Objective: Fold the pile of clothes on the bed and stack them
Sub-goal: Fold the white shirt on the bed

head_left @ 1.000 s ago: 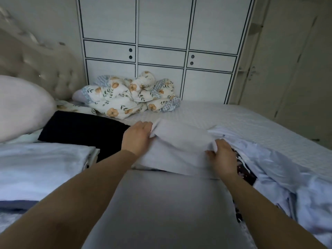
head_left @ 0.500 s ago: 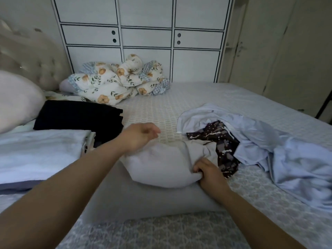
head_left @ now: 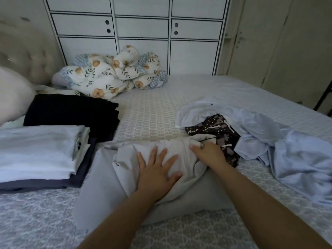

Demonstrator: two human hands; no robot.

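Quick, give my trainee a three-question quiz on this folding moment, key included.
1. True or false: the left hand lies flat, fingers spread, on the grey garment.
2. What does the right hand grip? A) grey garment B) black stack C) floral quilt
3. Fill in: the dark patterned garment lies partly under the light ____ shirt.

Key: 1 true; 2 A; 3 blue.

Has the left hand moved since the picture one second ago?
Yes. The left hand came toward the person, away from the folded black clothes, and now lies flat on the grey garment.
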